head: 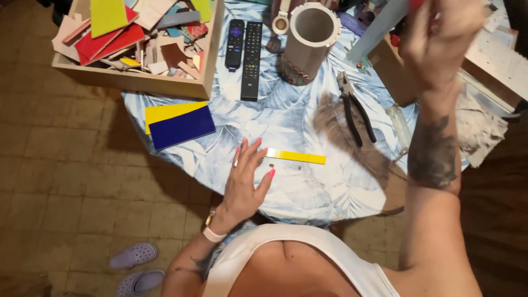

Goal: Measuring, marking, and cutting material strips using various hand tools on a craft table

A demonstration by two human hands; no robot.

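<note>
My left hand [246, 179] lies flat on the leaf-patterned tablecloth [297, 190], fingers spread, fingertips touching the left end of a narrow yellow tile strip [297, 157]. Two tiny chips lie just below the strip. My right hand [440, 38] is raised high at the upper right and motion-blurred; it seems closed around something red at the top edge, which I cannot make out. Black-handled nippers [356, 110] lie on the cloth between the hands.
A wooden box [137, 82] of several coloured tile pieces stands at the back left. A yellow and a blue tile [181, 126] lie in front of it. Two remotes [252, 55], a grey cylinder [308, 41] and a small bottle [400, 125] are nearby.
</note>
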